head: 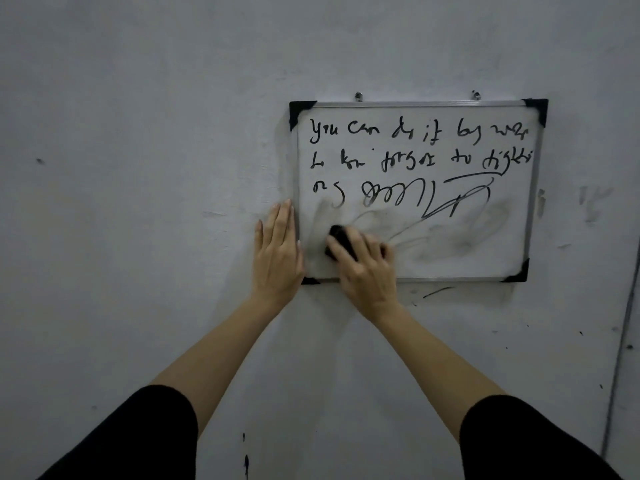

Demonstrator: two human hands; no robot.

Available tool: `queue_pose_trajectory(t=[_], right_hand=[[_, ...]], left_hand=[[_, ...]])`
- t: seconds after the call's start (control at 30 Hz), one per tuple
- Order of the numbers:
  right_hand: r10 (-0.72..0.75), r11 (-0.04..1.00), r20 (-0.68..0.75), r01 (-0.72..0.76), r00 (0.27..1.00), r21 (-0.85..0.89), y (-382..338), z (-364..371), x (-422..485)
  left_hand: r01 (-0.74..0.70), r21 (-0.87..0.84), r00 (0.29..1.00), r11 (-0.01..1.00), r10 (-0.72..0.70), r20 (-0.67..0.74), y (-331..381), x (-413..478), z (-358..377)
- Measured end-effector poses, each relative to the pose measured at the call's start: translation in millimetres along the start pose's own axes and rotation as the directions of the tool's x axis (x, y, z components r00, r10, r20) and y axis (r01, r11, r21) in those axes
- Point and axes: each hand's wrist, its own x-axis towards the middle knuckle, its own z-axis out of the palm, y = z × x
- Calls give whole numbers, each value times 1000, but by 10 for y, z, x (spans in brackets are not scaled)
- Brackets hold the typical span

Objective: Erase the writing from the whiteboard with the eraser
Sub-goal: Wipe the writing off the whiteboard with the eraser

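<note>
A small whiteboard (505, 233) with a metal frame and black corners hangs on a grey wall. Black handwriting (415, 157) fills its upper two thirds in three lines. The lower third shows grey smears where ink has been wiped. My right hand (367, 268) presses a black eraser (341, 239) against the board's lower left area. My left hand (277, 247) lies flat with fingers together, against the wall and the board's left edge.
The grey wall (138, 168) surrounds the board, with scuffs and dark marks below and to the right. Two screws (358, 96) hold the board at its top. A vertical seam (620, 358) runs down the wall at the far right.
</note>
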Motion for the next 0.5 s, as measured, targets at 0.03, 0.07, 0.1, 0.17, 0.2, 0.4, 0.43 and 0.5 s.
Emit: queue_pose_trajectory(t=[0.03, 0.07, 0.1, 0.17, 0.2, 0.4, 0.43, 0.5], right_hand=[[102, 995, -21, -102, 995, -19, 114, -16, 10], [216, 975, -46, -218, 975, -41, 223, -25, 23], [333, 940, -69, -337, 940, -52, 301, -31, 38], [533, 840, -114, -540, 838, -42, 298, -19, 97], [609, 787, -128, -616, 783, -30, 217, 1, 140], [377, 922, -110, -383, 920, -48, -292, 161, 292], [301, 950, -89, -306, 949, -54, -265, 162, 280], [270, 962, -68, -273, 960, -27, -115, 134, 259]], left_hand=[[9, 8, 1000, 1000, -9, -9, 8, 31, 18], [16, 14, 1000, 1000, -16, -20, 10, 64, 32], [22, 15, 999, 1000, -21, -34, 12, 97, 41], [28, 6, 997, 1000, -27, -72, 26, 155, 52], [31, -5, 995, 1000, -31, -91, 35, 177, 61], [50, -69, 984, 996, -61, -169, 73, 278, 169], [53, -71, 982, 996, -65, -180, 70, 290, 196], [49, -78, 977, 996, -64, -205, 51, 311, 250]])
